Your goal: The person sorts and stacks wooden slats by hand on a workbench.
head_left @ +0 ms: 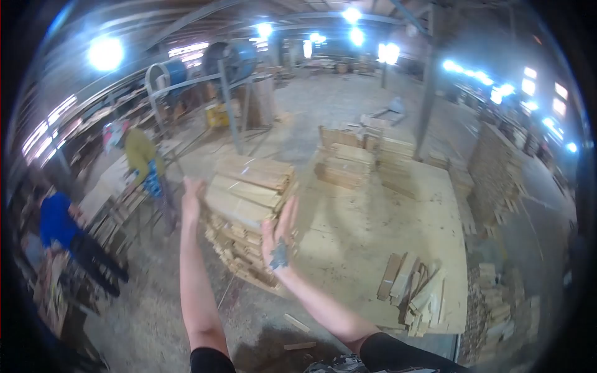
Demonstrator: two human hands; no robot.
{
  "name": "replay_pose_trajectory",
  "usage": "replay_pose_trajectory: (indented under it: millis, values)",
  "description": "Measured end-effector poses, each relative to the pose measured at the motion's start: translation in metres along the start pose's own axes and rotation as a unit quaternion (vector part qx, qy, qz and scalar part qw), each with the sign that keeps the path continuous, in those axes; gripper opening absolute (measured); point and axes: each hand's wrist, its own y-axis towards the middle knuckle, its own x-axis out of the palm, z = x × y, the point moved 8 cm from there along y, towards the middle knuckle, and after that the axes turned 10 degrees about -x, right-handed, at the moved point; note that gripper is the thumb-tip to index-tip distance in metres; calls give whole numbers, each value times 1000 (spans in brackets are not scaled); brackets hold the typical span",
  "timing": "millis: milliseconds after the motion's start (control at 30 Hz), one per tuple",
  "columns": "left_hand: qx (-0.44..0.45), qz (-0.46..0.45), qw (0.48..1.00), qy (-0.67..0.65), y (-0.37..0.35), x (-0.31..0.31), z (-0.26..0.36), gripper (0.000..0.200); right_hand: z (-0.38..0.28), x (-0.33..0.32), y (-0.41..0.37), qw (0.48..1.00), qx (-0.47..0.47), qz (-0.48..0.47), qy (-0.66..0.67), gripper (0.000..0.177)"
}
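Note:
A tall stack of pale wooden boards (239,200) rises in front of me at the left edge of the table. My left hand (194,191) is at its left side, fingers extended upward and partly blurred. Against the right side lies my right hand (280,239), its fingers straight and flat along the board ends. The stack stands between both palms. Its upper boards lie in fairly even layers, while the lower ends (245,245) stick out unevenly.
The broad table (348,242) carries more board stacks (345,165) at its far side and loose strips (413,289) near its front right corner. Boards are piled (494,304) on the right. Two people (144,155) work at the left. Offcuts (298,345) lie on the floor.

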Motion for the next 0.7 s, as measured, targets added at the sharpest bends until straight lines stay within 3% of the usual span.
replay_pose_trajectory:
  millis: [100,167,267,367,700]
  values:
    - [3,-37,997,-69,16,-6,-19,90,1,0,4,1000,-8,2,-9,96]
    - [-29,-1,997,-72,-8,-5,-3,91,6,-1,5,1000,8,-10,0,95]
    - [-28,-15,995,-94,9,-14,-15,86,10,1,5,1000,1,-3,-19,94]
    - [-12,-70,989,-133,19,-7,-13,88,9,0,4,999,-1,4,-34,94]
    - [-20,-80,987,-138,12,-2,-10,88,9,12,5,1000,1,15,-16,95]
